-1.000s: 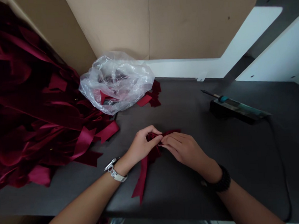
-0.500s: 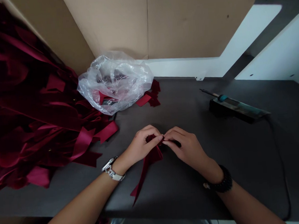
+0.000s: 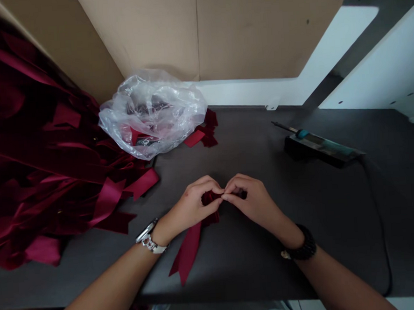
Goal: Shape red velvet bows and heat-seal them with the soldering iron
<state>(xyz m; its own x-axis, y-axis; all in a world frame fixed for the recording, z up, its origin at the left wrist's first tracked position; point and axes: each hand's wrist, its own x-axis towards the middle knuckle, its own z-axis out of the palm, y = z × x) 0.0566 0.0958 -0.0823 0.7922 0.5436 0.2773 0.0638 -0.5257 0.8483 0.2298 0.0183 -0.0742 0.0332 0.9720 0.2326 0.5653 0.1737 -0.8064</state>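
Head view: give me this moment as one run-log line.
burgundy satin ribbon: gathered, tail on dark tabletop | left hand: pinching it | right hand: pinching it

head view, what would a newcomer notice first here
A big heap of crimson satin ribbon spills across the left of the dark table. At the centre, the left hand and right hand pinch a folded ribbon. Behind them sits a crumpled clear plastic bag.
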